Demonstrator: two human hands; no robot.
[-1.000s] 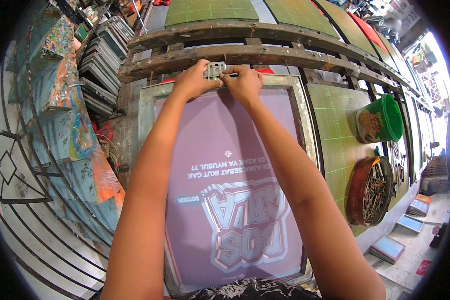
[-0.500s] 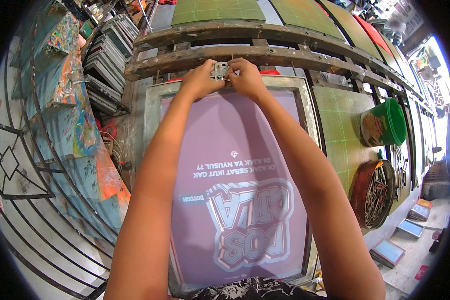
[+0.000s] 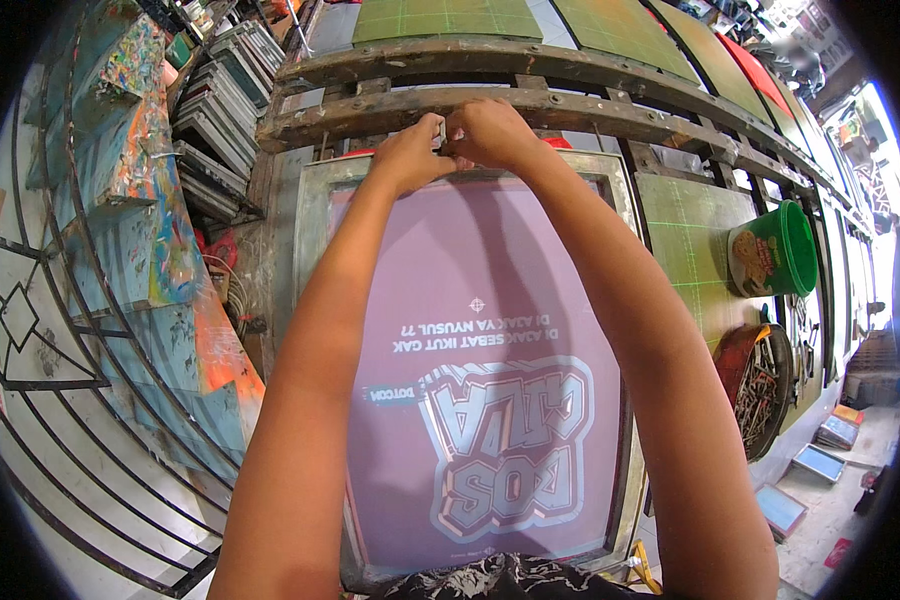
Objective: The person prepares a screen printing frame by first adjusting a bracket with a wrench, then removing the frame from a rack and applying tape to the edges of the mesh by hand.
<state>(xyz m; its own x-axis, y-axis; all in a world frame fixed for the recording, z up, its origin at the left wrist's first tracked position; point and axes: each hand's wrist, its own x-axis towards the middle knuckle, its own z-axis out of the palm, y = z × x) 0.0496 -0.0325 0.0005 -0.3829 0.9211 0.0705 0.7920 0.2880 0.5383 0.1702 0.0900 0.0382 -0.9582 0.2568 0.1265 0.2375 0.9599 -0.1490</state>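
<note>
Gripping screen frame [image 3: 315,215] far edge, both hands

Small metal piece [image 3: 438,133] mostly hidden between left hand [image 3: 410,155] and right hand [image 3: 490,132]; shape unclear. Screen frame [image 3: 315,230] near edge covered by dark patterned cloth [image 3: 500,580], cut off at bottom. Both forearms hide part of the mesh.

One head-worn fisheye view, looking steeply down and forward over both forearms; screen frame [image 3: 315,300] close below, fills centre; edges bend at rim. No second view.
</note>
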